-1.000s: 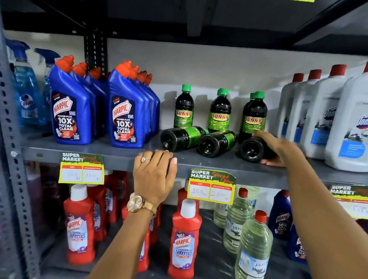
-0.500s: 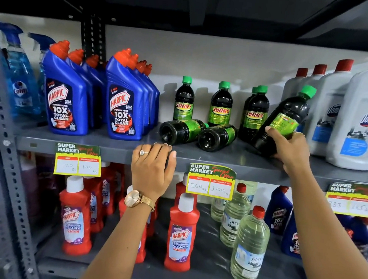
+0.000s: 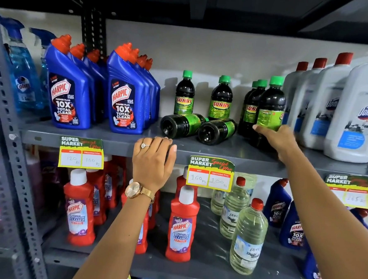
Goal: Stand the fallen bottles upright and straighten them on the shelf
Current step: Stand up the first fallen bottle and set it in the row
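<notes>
Here the right hand (image 3: 276, 137) is wrapping the upright dark bottle (image 3: 270, 110) low to seat it on the shelf (image 3: 105, 140), while the left hand (image 3: 153, 162), fingers together, is bracing on its edge beside two fallen bottles (image 3: 199, 127).
</notes>
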The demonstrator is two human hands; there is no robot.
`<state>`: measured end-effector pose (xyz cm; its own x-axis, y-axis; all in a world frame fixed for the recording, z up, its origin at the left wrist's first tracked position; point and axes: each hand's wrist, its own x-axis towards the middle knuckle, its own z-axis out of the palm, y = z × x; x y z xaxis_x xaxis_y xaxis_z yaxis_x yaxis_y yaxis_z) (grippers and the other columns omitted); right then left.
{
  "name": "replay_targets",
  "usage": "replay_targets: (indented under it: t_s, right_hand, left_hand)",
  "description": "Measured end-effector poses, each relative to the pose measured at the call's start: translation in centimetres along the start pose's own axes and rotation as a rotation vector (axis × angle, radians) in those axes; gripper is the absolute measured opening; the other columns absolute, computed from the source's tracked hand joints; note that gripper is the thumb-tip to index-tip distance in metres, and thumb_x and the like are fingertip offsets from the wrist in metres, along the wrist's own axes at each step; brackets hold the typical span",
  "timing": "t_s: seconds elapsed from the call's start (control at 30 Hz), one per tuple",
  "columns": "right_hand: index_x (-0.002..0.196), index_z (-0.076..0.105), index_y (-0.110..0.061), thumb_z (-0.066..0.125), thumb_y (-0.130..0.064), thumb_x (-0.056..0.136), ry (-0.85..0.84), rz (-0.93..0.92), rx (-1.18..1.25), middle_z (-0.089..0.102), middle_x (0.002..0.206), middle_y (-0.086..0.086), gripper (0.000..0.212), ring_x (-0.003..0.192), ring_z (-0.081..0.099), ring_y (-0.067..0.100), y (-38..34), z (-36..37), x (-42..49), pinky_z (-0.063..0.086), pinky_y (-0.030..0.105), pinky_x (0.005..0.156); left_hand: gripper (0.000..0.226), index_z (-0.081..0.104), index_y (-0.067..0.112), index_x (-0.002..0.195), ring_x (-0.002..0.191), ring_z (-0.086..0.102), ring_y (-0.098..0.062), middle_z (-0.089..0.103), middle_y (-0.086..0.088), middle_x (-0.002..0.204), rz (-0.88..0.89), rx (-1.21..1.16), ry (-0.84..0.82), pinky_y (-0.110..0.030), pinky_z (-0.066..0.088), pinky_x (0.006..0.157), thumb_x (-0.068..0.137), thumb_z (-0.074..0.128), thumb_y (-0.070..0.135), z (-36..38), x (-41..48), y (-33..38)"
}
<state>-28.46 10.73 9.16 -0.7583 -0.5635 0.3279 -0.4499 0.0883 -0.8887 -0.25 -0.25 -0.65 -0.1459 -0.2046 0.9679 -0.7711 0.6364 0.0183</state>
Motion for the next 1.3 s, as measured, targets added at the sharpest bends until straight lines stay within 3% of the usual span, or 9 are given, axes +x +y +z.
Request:
replay_targets:
  t_s: [0.07,0.17,0.3,0.43,0.6,0.8,0.87,1.03,1.3]
  right_hand:
    - [0.098,0.064,-0.003,0.078,-0.019,0.074,-0.043,0.076,0.148,0.064,0.116,0.014,0.032,0.103,0.052,0.024,0.3,-0.2,0.3,0.038,0.033,0.084]
    - [0.085,0.069,-0.004,0.074,-0.007,0.072,-0.067,0.070,0.168,0.068,0.111,0.014,0.015,0.116,0.054,0.028,1.0,-0.6,0.7,0.037,0.034,0.090]
    - [0.127,0.054,0.002,0.090,-0.027,0.061,-0.055,0.081,0.041,0.060,0.130,0.020,0.081,0.121,0.055,0.034,1.3,-0.1,1.5,0.045,0.042,0.104]
    - [0.149,0.025,0.002,0.084,-0.049,0.062,-0.017,0.125,-0.329,0.030,0.153,0.025,0.116,0.141,0.029,0.040,0.6,1.4,1.0,0.029,0.048,0.116]
    - [0.124,0.054,0.002,0.085,-0.015,0.066,-0.043,0.067,0.027,0.063,0.125,0.020,0.068,0.117,0.058,0.035,1.2,0.6,1.7,0.047,0.043,0.102]
    - [0.150,0.020,0.001,0.080,-0.058,0.064,0.043,0.081,-0.337,0.029,0.154,0.024,0.120,0.142,0.029,0.041,1.0,1.4,1.1,0.027,0.050,0.117]
    - [0.148,0.026,0.000,0.082,-0.056,0.063,0.038,0.073,-0.272,0.034,0.152,0.024,0.117,0.140,0.033,0.040,1.0,1.2,1.1,0.030,0.050,0.116]
    - [0.125,0.054,-0.003,0.087,-0.033,0.067,-0.013,0.047,-0.037,0.062,0.127,0.017,0.073,0.118,0.057,0.034,1.4,0.5,1.1,0.046,0.047,0.103]
    - [0.144,0.027,0.001,0.078,-0.055,0.070,0.017,0.071,-0.296,0.045,0.145,0.022,0.106,0.132,0.046,0.040,0.5,1.2,0.8,0.038,0.052,0.109]
  left_hand:
    - [0.042,0.069,0.011,0.095,0.079,0.059,-0.026,0.069,-0.003,0.088,0.000,-0.006,0.006,-0.038,0.039,0.086,0.100,0.033,0.033,0.0,-0.1,0.0]
    - [0.041,0.069,0.011,0.096,0.079,0.059,-0.026,0.070,-0.003,0.089,-0.006,-0.005,0.018,-0.038,0.038,0.086,0.099,0.034,0.032,0.1,-0.1,0.0]
    - [0.038,0.069,0.011,0.096,0.079,0.059,-0.026,0.070,-0.003,0.089,-0.006,0.002,0.032,-0.038,0.038,0.086,0.098,0.037,0.031,0.3,-0.1,0.0]
    - [0.039,0.069,0.011,0.096,0.079,0.059,-0.027,0.069,-0.003,0.089,-0.007,-0.014,0.013,-0.039,0.038,0.085,0.098,0.036,0.031,0.1,0.0,0.0]
    - [0.039,0.068,0.012,0.096,0.081,0.059,-0.027,0.069,-0.003,0.091,-0.020,-0.031,-0.021,-0.039,0.038,0.085,0.098,0.035,0.032,-0.1,0.0,0.0]
    - [0.041,0.068,0.012,0.098,0.083,0.059,-0.027,0.069,-0.003,0.093,-0.032,-0.031,-0.073,-0.039,0.038,0.087,0.099,0.032,0.034,-0.5,0.0,0.1]
    - [0.042,0.067,0.012,0.099,0.084,0.059,-0.026,0.069,-0.003,0.093,-0.033,-0.032,-0.096,-0.038,0.037,0.088,0.099,0.031,0.034,-0.7,0.0,0.1]
    - [0.044,0.068,0.012,0.101,0.086,0.059,-0.026,0.069,-0.004,0.095,-0.043,-0.047,-0.120,-0.039,0.038,0.089,0.100,0.030,0.035,-1.0,0.0,0.3]
    - [0.041,0.068,0.012,0.101,0.089,0.060,-0.025,0.070,-0.004,0.097,-0.063,-0.062,-0.142,-0.038,0.037,0.090,0.097,0.033,0.034,-1.5,0.1,0.5]
